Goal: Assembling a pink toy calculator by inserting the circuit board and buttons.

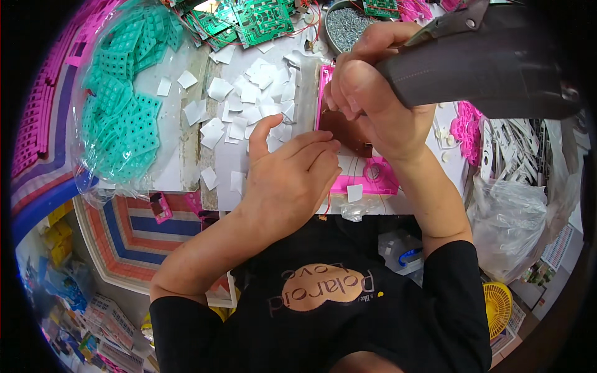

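A large dark grey power tool (479, 78), with the look of an electric screwdriver, is gripped in my right hand (388, 102). Its working tip is hidden behind the hand. Below that hand lies a brown circuit board (349, 133) in a pink plastic casing (342, 185) with thin wires at its near end. My left hand (292, 171) lies open at the casing's left side, thumb raised and fingers stretched together, with the fingertips at the board's edge. A small white square pad (354, 193) rests on the near edge of the casing.
Many white square pads (252, 93) are scattered left of the casing. Farther left sits a bag of teal rubber keypads (124, 118). A round bowl of screws (348, 30) and green circuit boards (264, 22) stand at the back. White plastic parts (519, 149) fill a bag at right.
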Motion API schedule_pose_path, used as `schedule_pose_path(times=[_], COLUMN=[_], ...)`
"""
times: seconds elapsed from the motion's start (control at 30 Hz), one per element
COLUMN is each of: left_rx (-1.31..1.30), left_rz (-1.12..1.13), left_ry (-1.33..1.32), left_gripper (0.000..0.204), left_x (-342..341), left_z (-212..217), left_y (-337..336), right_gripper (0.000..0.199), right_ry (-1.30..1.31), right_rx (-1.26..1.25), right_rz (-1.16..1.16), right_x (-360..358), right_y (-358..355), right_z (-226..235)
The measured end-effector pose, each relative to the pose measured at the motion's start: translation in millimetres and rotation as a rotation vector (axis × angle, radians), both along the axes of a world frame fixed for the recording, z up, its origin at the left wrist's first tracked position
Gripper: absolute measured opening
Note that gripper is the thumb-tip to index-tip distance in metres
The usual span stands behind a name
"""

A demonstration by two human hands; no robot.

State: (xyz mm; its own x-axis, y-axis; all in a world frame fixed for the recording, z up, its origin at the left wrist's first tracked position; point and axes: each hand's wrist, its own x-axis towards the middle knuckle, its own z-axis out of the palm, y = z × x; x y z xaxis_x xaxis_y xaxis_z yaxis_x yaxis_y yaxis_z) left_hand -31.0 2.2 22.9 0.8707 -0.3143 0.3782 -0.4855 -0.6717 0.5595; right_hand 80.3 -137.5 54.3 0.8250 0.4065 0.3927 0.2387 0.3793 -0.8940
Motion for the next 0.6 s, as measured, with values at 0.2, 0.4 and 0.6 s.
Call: schedule_pose_path(times=[0.2, 0.4, 0.6], left_rx=[-0.024, -0.217, -0.306], left_rz=[-0.014, 0.013, 0.053], left_ry=[-0.006, 0.095, 0.030], left_gripper=[0.015, 0.009, 0.015], left_x=[-0.3, 8.0, 15.8], left_z=[-2.1, -0.2, 7.7], left_y=[2.6, 7.1, -0.1], right_gripper=[0.026, 0.031, 0.035], right_ry=[-0.101, -0.020, 0.030], right_rx=[-0.176, -0.026, 0.284], right_rz=[-0.070, 0.072, 0.264], right_x=[-7.4, -0.1, -26.6], right_y=[6.8, -12.0, -27.6], right_z=[5.5, 21.0, 43.8])
